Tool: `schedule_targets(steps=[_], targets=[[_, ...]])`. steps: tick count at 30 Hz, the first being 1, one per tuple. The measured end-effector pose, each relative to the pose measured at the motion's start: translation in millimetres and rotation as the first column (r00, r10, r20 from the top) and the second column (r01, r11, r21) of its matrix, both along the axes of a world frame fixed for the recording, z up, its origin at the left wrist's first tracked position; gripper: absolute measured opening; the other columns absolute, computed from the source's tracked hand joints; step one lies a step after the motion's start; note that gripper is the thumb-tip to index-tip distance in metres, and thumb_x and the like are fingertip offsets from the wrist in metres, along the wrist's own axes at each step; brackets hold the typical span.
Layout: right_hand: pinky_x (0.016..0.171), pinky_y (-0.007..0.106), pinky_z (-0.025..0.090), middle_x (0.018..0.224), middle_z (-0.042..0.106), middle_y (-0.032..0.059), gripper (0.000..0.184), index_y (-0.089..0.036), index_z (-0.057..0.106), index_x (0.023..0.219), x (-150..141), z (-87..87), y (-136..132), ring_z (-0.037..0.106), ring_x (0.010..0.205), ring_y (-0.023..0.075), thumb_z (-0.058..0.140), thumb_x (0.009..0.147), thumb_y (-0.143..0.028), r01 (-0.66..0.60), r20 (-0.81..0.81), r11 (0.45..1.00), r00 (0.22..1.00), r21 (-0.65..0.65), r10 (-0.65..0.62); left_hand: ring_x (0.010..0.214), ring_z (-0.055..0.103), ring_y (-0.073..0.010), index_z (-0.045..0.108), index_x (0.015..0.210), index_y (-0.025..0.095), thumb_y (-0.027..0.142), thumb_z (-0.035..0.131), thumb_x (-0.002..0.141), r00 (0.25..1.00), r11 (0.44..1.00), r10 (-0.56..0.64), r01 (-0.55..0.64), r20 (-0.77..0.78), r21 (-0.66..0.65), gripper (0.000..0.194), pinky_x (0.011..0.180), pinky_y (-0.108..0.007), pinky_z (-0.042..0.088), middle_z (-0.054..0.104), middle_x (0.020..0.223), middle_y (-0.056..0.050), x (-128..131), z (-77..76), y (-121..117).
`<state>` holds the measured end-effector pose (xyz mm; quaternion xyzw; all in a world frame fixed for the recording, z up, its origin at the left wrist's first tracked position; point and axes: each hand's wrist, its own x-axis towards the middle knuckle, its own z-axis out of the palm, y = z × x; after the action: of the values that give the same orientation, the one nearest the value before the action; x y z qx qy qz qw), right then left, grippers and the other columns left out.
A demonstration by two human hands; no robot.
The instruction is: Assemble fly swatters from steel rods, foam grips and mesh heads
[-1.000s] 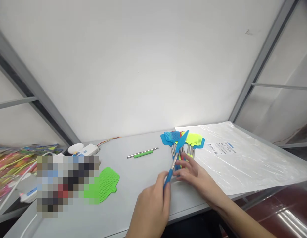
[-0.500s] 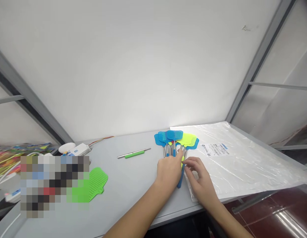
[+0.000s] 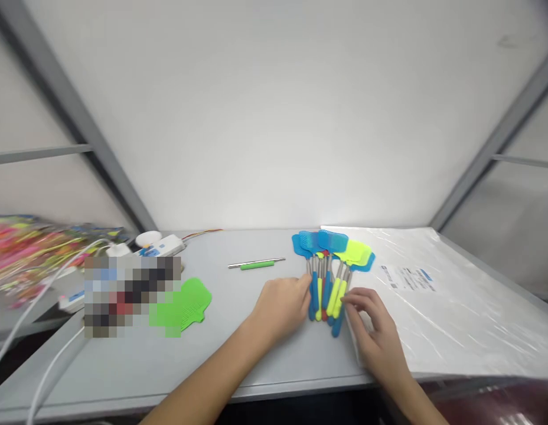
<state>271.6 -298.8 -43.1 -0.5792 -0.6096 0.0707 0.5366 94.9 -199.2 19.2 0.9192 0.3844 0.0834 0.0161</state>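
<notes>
Several telescopic fly swatters lie fanned side by side, with blue heads (image 3: 333,241) and yellow heads (image 3: 357,252) at the back. Their blue, yellow and red handles (image 3: 319,298) point towards me. At the left edge of this bundle is my left hand (image 3: 285,307), fingers curled in against the outermost blue handle; whatever lies inside them is hidden. My right hand (image 3: 375,324) is on the other side, its thumb and fingertips brought together at the rightmost handles.
White plastic packaging with a printed label (image 3: 409,278) covers the table's right side. Left of the bundle lie a green-gripped metal rod (image 3: 257,265) and a green swatter head (image 3: 196,300). Further left are a power strip (image 3: 168,247), a white cable (image 3: 52,369) and a pixelated patch.
My left hand has slid left off the swatter handles, uncovering them. My right hand stays by the right side of the bundle. The camera view has turned a little left.
</notes>
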Motion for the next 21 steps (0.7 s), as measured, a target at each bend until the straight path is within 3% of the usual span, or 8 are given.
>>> schedule_targets(steps=[3,5,7,10,14,17,21], targets=[[0.083,0.035,0.049,0.108,0.056,0.0074,0.014,-0.025,0.061,0.101,-9.3,8.0,-1.7,0.059,0.101,0.0216,0.049,0.095,-0.022,-0.100,0.175,0.995,0.979,-0.031,0.104,0.071,0.066,-0.0235,0.059,0.096,0.022,0.020,0.039,0.092,1.000,1.000,0.020,-0.020,0.020,0.001,0.020,0.058,-0.032,0.041,0.069,0.083,-0.003,-54.3,-4.0,1.5],[0.083,0.035,0.050,0.111,0.055,0.0078,0.016,-0.026,0.060,0.105,-17.4,19.8,5.7,0.059,0.102,0.0213,0.048,0.095,-0.022,-0.214,0.314,0.971,0.920,-0.105,0.236,0.077,0.065,-0.0223,0.059,0.099,0.022,0.019,0.039,0.092,0.997,0.998,0.066,-0.067,0.042,0.002,0.021,0.062,-0.032,0.042,0.068,0.088,-0.003,-90.8,-7.6,0.8],[0.083,0.035,0.050,0.115,0.054,0.0083,0.017,-0.026,0.058,0.108,-27.6,34.8,24.0,0.060,0.102,0.0211,0.046,0.096,-0.024,-0.292,0.448,0.932,0.819,-0.215,0.359,0.083,0.064,-0.0223,0.059,0.101,0.021,0.018,0.037,0.093,0.988,0.990,0.137,-0.138,0.066,0.009,0.024,0.065,-0.033,0.042,0.066,0.091,-0.003,-123.1,-11.0,-1.2],[0.085,0.037,0.050,0.119,0.054,0.0090,0.020,-0.025,0.058,0.110,-48.5,53.3,72.6,0.061,0.099,0.0206,0.042,0.098,-0.029,-0.325,0.589,0.871,0.643,-0.369,0.489,0.092,0.059,-0.0233,0.059,0.104,0.020,0.018,0.035,0.095,0.966,0.970,0.234,-0.239,0.111,0.034,0.026,0.073,-0.035,0.043,0.063,0.096,-0.006,-157.1,-15.7,-7.2],[0.088,0.040,0.047,0.120,0.055,0.0138,0.028,-0.018,0.054,0.121,-84.1,52.4,150.0,0.059,0.105,0.0246,0.044,0.096,-0.026,-0.235,0.749,0.860,0.424,-0.453,0.510,0.097,0.053,-0.0255,0.060,0.105,0.019,0.020,0.037,0.096,0.934,0.945,0.293,-0.315,0.203,0.089,0.025,0.082,-0.042,0.041,0.060,0.104,-0.007,-171.8,-25.0,-17.7],[0.083,0.041,0.046,0.113,0.059,0.0168,0.030,-0.013,0.054,0.119,-108.7,38.8,187.8,0.059,0.104,0.0293,0.047,0.090,-0.017,-0.190,0.774,0.855,0.365,-0.482,0.517,0.105,0.051,-0.0281,0.057,0.115,0.020,0.028,0.041,0.098,0.909,0.937,0.322,-0.345,0.264,0.044,0.025,0.089,-0.046,0.041,0.057,0.118,-0.009,-167.5,-34.2,-23.5],[0.077,0.035,0.042,0.104,0.061,0.0155,0.025,-0.014,0.057,0.102,-129.5,27.5,200.9,0.060,0.094,0.0267,0.042,0.083,-0.006,-0.188,0.751,0.819,0.329,-0.542,0.573,0.112,0.050,-0.0290,0.056,0.116,0.020,0.035,0.046,0.097,0.900,0.960,0.280,-0.258,0.333,-0.111,0.026,0.096,-0.048,0.041,0.054,0.124,-0.011,-156.7,-44.1,-28.8]])
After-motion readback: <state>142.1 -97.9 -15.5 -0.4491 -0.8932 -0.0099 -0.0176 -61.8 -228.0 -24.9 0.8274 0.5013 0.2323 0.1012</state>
